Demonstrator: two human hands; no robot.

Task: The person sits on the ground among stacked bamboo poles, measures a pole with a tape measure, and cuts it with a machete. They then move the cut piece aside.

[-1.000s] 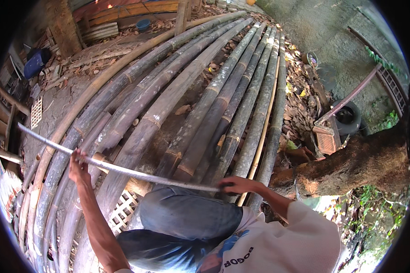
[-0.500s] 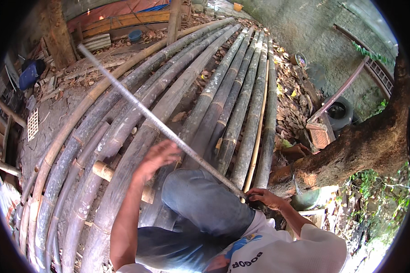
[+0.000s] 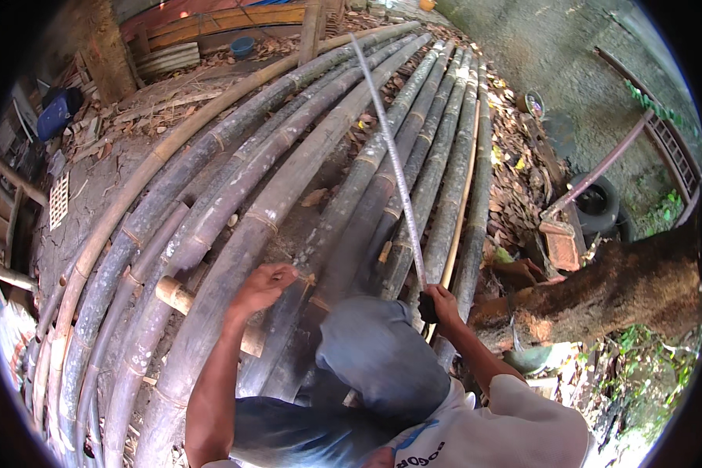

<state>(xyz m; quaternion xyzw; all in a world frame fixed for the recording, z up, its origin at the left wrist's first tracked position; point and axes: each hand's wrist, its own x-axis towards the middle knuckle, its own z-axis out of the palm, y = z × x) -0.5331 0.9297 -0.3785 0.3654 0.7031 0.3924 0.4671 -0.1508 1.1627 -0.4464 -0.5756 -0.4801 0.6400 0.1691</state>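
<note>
Right hand [image 3: 442, 300] closed round a dark handle at the near end of a long thin blade [image 3: 394, 168]; flat grey metal strip w/ fine marks or teeth along it, running up & slightly left, away from the person, over the bamboo poles [image 3: 351, 187]. Left hand [image 3: 261, 287] loosely curled, fingertips down on a thick grey pole beside a small pale notch; whether it grips anything cannot be told. Poles: long, round, jointed at regular nodes, grey-green w/ dusty, mottled skin, laid side by side & fanning toward the far end; one slim yellow cane [image 3: 464, 195] lies among those at right. Short pale cut stub [image 3: 181, 298], round in section, sits crosswise under the poles just left of the left hand. Person's knee, in faded blue cloth [image 3: 374, 355], rests between both hands. Dry brown leaves [image 3: 522, 195] litter the ground at right, near a black tyre [image 3: 597, 204] & rough tree trunk [image 3: 600, 292].
</note>
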